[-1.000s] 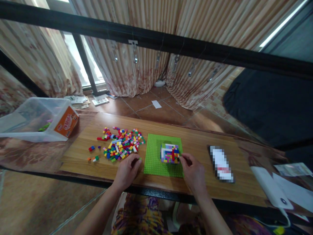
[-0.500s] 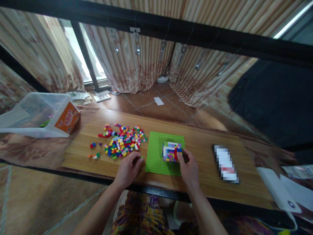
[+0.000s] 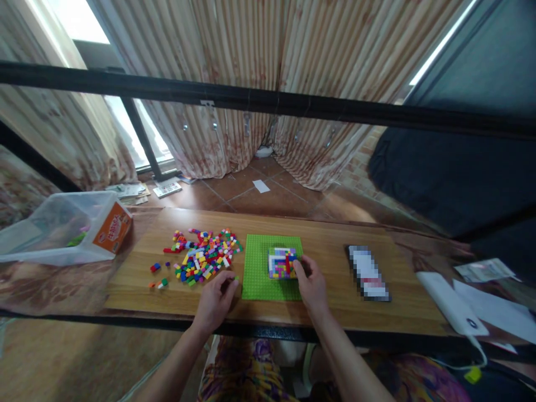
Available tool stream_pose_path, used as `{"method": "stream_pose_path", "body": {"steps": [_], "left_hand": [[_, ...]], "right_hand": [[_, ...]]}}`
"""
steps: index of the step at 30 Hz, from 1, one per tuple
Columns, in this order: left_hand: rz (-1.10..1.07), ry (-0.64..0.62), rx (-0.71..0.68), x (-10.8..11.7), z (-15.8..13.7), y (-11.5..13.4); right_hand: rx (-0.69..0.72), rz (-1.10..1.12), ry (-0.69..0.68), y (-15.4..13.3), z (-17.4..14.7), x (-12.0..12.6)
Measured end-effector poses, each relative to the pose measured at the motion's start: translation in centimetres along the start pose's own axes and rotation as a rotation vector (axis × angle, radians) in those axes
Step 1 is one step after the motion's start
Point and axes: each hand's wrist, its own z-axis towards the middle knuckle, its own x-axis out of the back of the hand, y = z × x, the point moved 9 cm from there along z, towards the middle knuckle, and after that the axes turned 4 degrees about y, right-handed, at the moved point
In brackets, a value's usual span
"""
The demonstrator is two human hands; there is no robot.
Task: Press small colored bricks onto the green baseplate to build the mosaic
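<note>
On a green baseplate point(image 3: 255, 282) sits a small block-shaped build of multicoloured toy bricks point(image 3: 281, 265), with white, red, blue, yellow and purple pieces showing. My right hand point(image 3: 312, 285) is closed at the build's right side, thumb and fingers on its edge. My left hand point(image 3: 215, 301) is over the wood left of the baseplate, pinching a tiny green brick point(image 3: 237, 278) at its fingertips. A heap of loose toy bricks point(image 3: 207, 254) lies just beyond my left hand. My palms hide the undersides of the fingers.
A clear plastic bin point(image 3: 62, 215) with an orange label lies at the left end of the wooden tabletop point(image 3: 330, 245). A phone with a blurred screen point(image 3: 368, 273) lies to the right. Past it are a white power-bank-like device point(image 3: 452, 304) with a cable and some papers point(image 3: 498, 307).
The head view has tilted up and shifted slightly right. My right hand stays at the build, and my left hand still pinches the green brick beside the baseplate.
</note>
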Motion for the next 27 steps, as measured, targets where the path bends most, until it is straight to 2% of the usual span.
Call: {"method": "stream_pose_path", "body": {"steps": [4, 8, 11, 14, 17, 21, 27], "left_hand": [[-0.131, -0.001, 0.040, -0.6, -1.4, 0.7], [-0.333, -0.052, 0.142, -2.9, -2.7, 2.0], [-0.549, -0.141, 0.286, -5.0, -3.3, 3.6], [-0.723, -0.216, 0.413, -6.4, -3.7, 5.4], [-0.834, -0.270, 0.491, -7.0, -4.0, 6.5], [-0.924, -0.306, 0.542, -7.6, -4.6, 6.5], [-0.907, -0.365, 0.570, -8.9, -5.2, 5.8]], "right_hand": [[-0.010, 0.083, 0.043, -1.4, -1.3, 1.9], [0.076, 0.018, -0.072, -4.2, -4.6, 2.0], [0.125, 0.023, -0.214, -6.2, -7.4, 0.9], [0.147, 0.030, -0.281, -7.2, -9.0, 0.3], [0.163, 0.031, -0.268, -7.6, -9.4, 0.4], [0.203, 0.018, -0.224, -7.7, -9.2, 1.0], [0.209, -0.014, -0.252, -7.2, -9.2, 1.1]]}}
